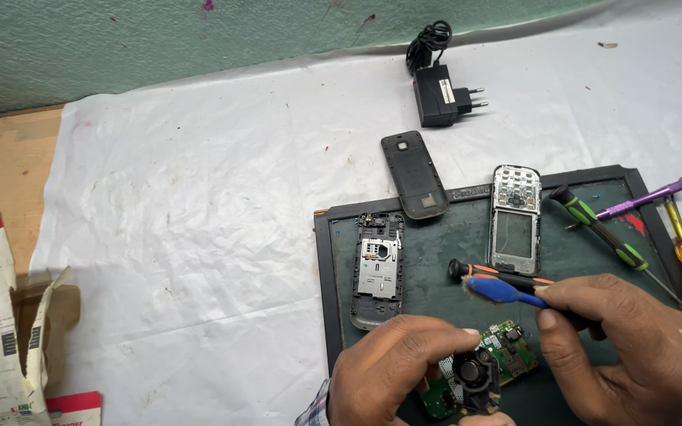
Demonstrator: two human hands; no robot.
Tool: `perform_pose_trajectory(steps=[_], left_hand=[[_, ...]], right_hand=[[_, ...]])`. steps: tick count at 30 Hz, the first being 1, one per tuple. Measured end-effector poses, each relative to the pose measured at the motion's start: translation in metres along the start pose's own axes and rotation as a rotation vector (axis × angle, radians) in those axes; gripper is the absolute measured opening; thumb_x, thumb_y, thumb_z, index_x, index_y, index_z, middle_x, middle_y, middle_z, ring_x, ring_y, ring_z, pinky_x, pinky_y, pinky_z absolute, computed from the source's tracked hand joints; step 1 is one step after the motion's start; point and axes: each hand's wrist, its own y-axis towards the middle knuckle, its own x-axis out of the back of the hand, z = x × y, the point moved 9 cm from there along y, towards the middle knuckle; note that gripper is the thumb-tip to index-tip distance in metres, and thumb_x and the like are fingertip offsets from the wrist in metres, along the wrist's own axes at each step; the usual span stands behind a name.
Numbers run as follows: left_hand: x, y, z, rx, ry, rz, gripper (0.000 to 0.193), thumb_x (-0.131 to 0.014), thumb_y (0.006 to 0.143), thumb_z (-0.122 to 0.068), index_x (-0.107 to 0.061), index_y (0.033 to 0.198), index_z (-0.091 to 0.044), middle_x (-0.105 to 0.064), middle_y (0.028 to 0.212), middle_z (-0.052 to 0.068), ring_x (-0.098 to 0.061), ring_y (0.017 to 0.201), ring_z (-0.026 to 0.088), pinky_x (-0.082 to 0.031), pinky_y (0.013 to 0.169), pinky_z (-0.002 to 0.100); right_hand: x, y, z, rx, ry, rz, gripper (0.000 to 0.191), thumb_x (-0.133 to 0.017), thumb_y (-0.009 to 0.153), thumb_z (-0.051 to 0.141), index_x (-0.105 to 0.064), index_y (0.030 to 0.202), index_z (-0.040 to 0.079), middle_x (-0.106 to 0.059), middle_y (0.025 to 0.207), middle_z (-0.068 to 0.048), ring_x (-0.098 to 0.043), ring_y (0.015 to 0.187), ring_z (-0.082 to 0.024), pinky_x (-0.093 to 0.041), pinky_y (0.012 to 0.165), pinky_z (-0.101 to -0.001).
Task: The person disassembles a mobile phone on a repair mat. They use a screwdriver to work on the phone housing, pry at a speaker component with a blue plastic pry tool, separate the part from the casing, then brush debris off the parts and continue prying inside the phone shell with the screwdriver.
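My left hand (392, 371) pinches a green phone circuit board (507, 351) with a round black speaker part (474, 375) at its near end. My right hand (633, 355) grips a blue-handled brush (503, 290) and a black-and-orange screwdriver (487, 272), both pointing left just above the board. On the dark work mat (436, 296) lie the phone's inner frame (377, 268) and the front keypad cover (515, 219). The black back cover (414, 173) rests across the mat's far edge.
A black charger with coiled cable (436, 87) lies at the back on the white sheet (199, 237). Green, purple and yellow screwdrivers (601, 229) lie at the mat's right side. Paper packaging and a torn carton (9, 331) sit at the left by the wooden table edge.
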Motion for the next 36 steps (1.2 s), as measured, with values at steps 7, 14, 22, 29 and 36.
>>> perform_pose_trajectory(steps=[7,14,22,29,36], left_hand=[[-0.032,0.007,0.004,0.199,-0.340,0.265,0.037,-0.073,0.087,-0.034,-0.071,0.118,-0.014,-0.076,0.108,0.005,-0.071,0.082,0.009,-0.057,0.069,0.022],[-0.042,-0.003,0.022,0.189,-0.433,0.351,0.044,-0.082,0.081,-0.036,-0.073,0.116,-0.012,-0.078,0.104,0.005,-0.073,0.081,0.010,-0.059,0.069,0.022],[-0.003,0.003,0.013,0.032,-0.176,0.021,0.053,-0.092,0.074,-0.038,-0.075,0.115,-0.010,-0.079,0.099,0.006,-0.076,0.080,0.010,-0.060,0.068,0.023],[0.005,0.003,0.029,0.217,-0.084,-0.129,0.059,-0.095,0.065,-0.046,-0.078,0.108,-0.009,-0.080,0.091,0.005,-0.076,0.076,0.010,-0.060,0.064,0.023],[0.010,0.010,0.019,0.169,-0.042,-0.106,0.058,-0.092,0.065,-0.046,-0.077,0.106,-0.008,-0.080,0.089,0.006,-0.076,0.076,0.012,-0.059,0.064,0.025]], right_hand=[[-0.005,-0.008,-0.010,0.003,0.096,0.007,0.022,-0.075,0.085,0.007,-0.069,0.107,0.006,-0.077,0.091,-0.011,-0.069,0.074,-0.013,-0.054,0.059,-0.0250],[-0.014,-0.014,-0.028,-0.042,0.090,0.079,0.026,-0.074,0.087,0.007,-0.068,0.112,0.005,-0.077,0.089,-0.009,-0.067,0.071,-0.013,-0.053,0.057,-0.0240],[-0.012,-0.018,-0.027,0.007,0.236,0.084,0.025,-0.072,0.089,0.008,-0.068,0.113,0.004,-0.076,0.093,-0.011,-0.069,0.077,-0.015,-0.056,0.064,-0.0247],[-0.016,-0.020,-0.019,0.001,0.262,0.173,0.023,-0.074,0.087,0.011,-0.070,0.109,0.006,-0.079,0.092,-0.009,-0.075,0.083,-0.017,-0.062,0.068,-0.0284],[-0.018,-0.019,-0.013,-0.011,0.243,0.160,0.021,-0.076,0.083,0.010,-0.072,0.103,0.005,-0.080,0.089,-0.010,-0.076,0.082,-0.020,-0.063,0.070,-0.0320]])
